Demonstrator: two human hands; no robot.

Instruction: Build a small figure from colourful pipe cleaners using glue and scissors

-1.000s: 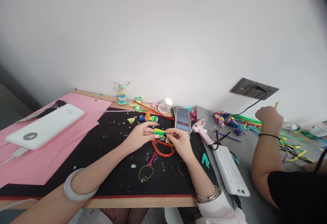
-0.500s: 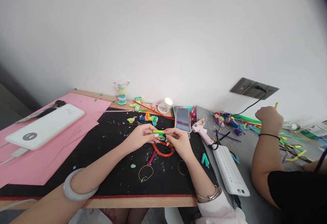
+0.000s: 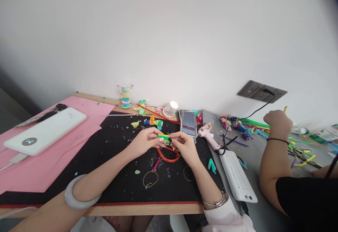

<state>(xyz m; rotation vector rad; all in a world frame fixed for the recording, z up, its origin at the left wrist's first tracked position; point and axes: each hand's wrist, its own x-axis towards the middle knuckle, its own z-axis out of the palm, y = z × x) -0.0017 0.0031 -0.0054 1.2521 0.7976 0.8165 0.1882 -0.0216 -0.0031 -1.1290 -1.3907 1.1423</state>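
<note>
Between my two hands is a small bundle of yellow and green pipe cleaners, held level above the black mat. The fingertips of my left hand pinch its left end. My right hand pinches the right end, and its fingers hide part of the bundle. Just below my hands lies a red-orange ring, its upper edge partly covered by them. A magenta strip and a thin yellowish rubber band rest nearer to me, among bits of fluff.
A pink glue gun, a phone and a white power bank are to the right. Pink paper with another power bank lies left. A paper cup stands behind. Another person's arm is at far right.
Both hands stay almost in place, still pinching the bundle. A little more of its green and yellow shows between the fingers. The view has shifted very slightly.
</note>
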